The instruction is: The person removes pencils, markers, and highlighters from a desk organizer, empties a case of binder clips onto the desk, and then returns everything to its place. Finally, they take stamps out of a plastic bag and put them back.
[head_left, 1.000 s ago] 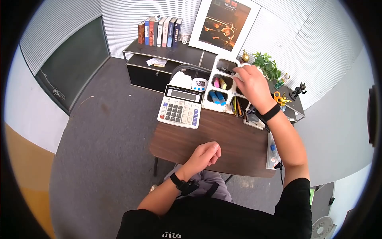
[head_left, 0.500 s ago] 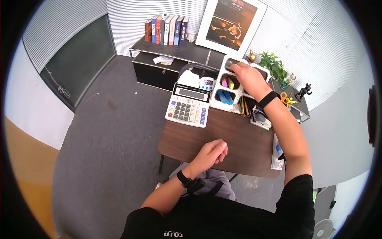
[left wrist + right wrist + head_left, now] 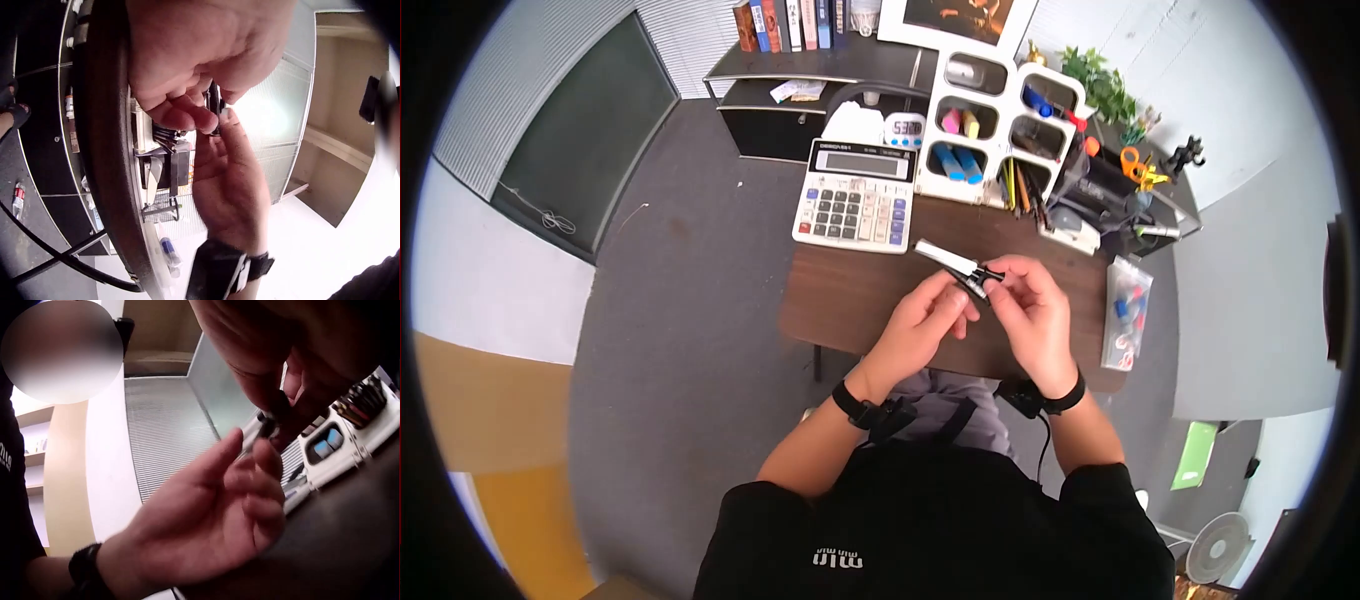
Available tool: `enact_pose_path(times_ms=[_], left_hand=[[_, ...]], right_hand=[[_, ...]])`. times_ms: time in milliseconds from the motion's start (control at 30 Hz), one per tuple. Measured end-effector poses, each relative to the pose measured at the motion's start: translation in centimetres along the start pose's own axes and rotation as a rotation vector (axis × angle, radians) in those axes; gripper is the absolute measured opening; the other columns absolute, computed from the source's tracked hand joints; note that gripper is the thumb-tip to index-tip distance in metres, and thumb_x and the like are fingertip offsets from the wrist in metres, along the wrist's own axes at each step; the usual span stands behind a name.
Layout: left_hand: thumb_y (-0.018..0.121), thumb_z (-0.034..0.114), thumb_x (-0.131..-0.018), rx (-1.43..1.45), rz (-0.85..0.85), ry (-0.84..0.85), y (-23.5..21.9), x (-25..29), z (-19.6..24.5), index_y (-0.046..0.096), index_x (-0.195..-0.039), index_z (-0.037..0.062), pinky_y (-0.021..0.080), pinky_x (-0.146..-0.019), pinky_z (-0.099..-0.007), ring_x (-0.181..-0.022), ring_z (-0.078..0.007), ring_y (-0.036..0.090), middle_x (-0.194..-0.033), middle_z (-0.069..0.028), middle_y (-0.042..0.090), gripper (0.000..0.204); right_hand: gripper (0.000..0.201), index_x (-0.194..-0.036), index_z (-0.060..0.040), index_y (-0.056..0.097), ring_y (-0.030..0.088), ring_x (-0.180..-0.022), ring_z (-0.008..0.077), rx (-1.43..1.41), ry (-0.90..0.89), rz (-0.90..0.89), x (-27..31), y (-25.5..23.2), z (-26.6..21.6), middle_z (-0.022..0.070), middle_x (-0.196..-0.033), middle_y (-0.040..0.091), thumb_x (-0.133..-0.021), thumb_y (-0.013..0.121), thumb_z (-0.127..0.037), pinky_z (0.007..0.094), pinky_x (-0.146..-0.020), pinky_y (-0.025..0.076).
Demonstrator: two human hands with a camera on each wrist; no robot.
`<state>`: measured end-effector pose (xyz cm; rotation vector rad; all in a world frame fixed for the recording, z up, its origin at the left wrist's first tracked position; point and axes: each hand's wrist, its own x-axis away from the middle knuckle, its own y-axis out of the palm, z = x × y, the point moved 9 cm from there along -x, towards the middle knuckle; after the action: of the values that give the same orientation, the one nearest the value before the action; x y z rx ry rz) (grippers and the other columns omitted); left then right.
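Observation:
A small black-and-white stapler point(image 3: 943, 254) is held above the table between both hands, its white arm spread apart from a dark lower part like a narrow V. My right hand point(image 3: 1038, 318) pinches its black end with thumb and fingers. From the other side, my left hand point(image 3: 922, 328) grips the lower part near the joint. In the left wrist view, the fingertips of both hands meet around the dark stapler point(image 3: 215, 103) and cover much of it. The right wrist view shows the stapler blurred, with the left hand point(image 3: 206, 519) below it.
Behind the hands stand a white desk organizer point(image 3: 1000, 115) with highlighters and pens, a large calculator point(image 3: 855, 200) and a digital timer point(image 3: 904, 130). On the right lie a clear pouch point(image 3: 1128, 315) and a grey-and-white device point(image 3: 1070, 232). The brown table point(image 3: 840, 310) ends just before the person's lap.
My right hand has come from the organizer's upper compartment back toward the body, bringing the stapler. My left hand, earlier resting at the table's front edge, now grips it too. The head view has tilted down.

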<state>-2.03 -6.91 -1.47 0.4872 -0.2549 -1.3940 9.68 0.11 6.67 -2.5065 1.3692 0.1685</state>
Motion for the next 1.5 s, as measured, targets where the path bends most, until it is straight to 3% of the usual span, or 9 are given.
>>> enact_pose_path(times_ms=[100,333,633,867,1033,1167,1300,1433,1500], left_hand=[[0.051,0.019,-0.112,-0.044,0.017,-0.084,0.4,-0.2,0.5,0.054,-0.148,0.0033,0.049,-0.072,-0.0238,-0.078,-0.0074,0.057,-0.095,-0.0041,0.065,0.039],[0.061,0.017,-0.108,-0.202,0.071,-0.063,0.8,-0.1,0.2,0.065,-0.133,0.0011,0.041,-0.062,-0.0206,-0.069,-0.0045,0.051,-0.082,0.0018,0.061,0.029],[0.071,0.009,-0.101,-0.44,0.074,-0.07,2.1,0.0,0.0,0.066,-0.122,0.0007,0.043,-0.066,-0.0221,-0.074,-0.0021,0.05,-0.082,0.0061,0.059,0.023],[0.073,0.01,-0.1,-0.413,0.141,-0.02,2.9,-0.7,-0.2,0.065,-0.121,0.001,0.041,-0.064,-0.0191,-0.072,-0.0007,0.05,-0.079,0.0068,0.057,0.024],[0.073,0.014,-0.101,-0.396,0.21,-0.078,4.1,-1.4,-0.2,0.066,-0.133,0.0017,0.038,-0.058,-0.0186,-0.065,-0.001,0.048,-0.076,0.0075,0.057,0.035],[0.072,0.013,-0.101,-0.475,0.214,-0.133,3.5,-1.4,-0.7,0.07,-0.13,0.0019,0.041,-0.063,-0.019,-0.07,-0.0025,0.051,-0.083,0.0055,0.059,0.031],[0.07,0.011,-0.103,-0.479,0.214,0.036,3.5,-1.7,2.0,0.077,-0.116,-0.0001,0.045,-0.087,-0.0231,-0.096,-0.0085,0.056,-0.1,0.0018,0.06,0.019],[0.06,0.017,-0.108,-0.351,0.314,0.012,2.1,-5.7,8.5,0.07,-0.122,0.002,0.055,-0.086,-0.0296,-0.1,-0.0156,0.068,-0.113,-0.0084,0.07,0.022],[0.059,0.02,-0.109,-0.27,0.22,-0.173,1.7,-9.3,11.3,0.066,-0.12,0.0018,0.06,-0.079,-0.033,-0.095,-0.0203,0.073,-0.11,-0.0118,0.073,0.023]], right_hand=[[0.026,-0.125,-0.0002,0.059,0.065,-0.091,0.007,-0.116,0.033,0.042,2.6,0.0,3.5,0.0028,-0.103,0.07,-0.1,0.063,0.007,0.0241,-0.078,0.055],[0.025,-0.125,0.0007,0.059,0.069,-0.094,0.0101,-0.083,0.007,-0.027,4.2,-0.2,3.1,0.0075,-0.102,0.072,-0.101,0.063,0.004,0.028,-0.08,0.057],[0.024,-0.124,0.0006,0.06,0.072,-0.098,0.0138,-0.126,-0.028,-0.025,5.7,-1.3,4.1,0.012,-0.109,0.075,-0.101,0.065,0.0,0.0302,-0.082,0.058],[0.024,-0.125,0.0009,0.064,0.071,-0.09,0.0135,-0.199,0.038,0.001,5.6,-1.8,4.8,0.012,-0.103,0.075,-0.101,0.067,-0.003,0.0303,-0.08,0.058],[0.027,-0.128,0.0007,0.066,0.072,-0.089,0.0144,-0.186,0.047,0.066,5.7,-2.8,4.6,0.0141,-0.103,0.075,-0.102,0.065,-0.004,0.0304,-0.078,0.057],[0.03,-0.13,0.0005,0.066,0.073,-0.091,0.02,-0.109,-0.013,0.099,5.4,-3.0,4.3,0.0165,-0.106,0.074,-0.101,0.066,-0.006,0.0322,-0.079,0.058],[0.037,-0.135,0.0004,0.063,0.073,-0.085,0.0227,-0.026,-0.055,0.044,5.6,-2.6,2.9,0.0158,-0.104,0.074,-0.099,0.07,-0.01,0.0339,-0.077,0.059],[0.04,-0.133,0.0,0.063,0.072,-0.082,0.0199,-0.14,-0.068,0.022,5.7,-2.4,3.1,0.0125,-0.1,0.074,-0.096,0.074,-0.011,0.0319,-0.074,0.059],[0.039,-0.132,-0.0003,0.064,0.072,-0.081,0.0196,-0.151,-0.073,0.012,5.7,-2.4,3.2,0.0121,-0.099,0.073,-0.096,0.074,-0.011,0.0315,-0.074,0.059]])
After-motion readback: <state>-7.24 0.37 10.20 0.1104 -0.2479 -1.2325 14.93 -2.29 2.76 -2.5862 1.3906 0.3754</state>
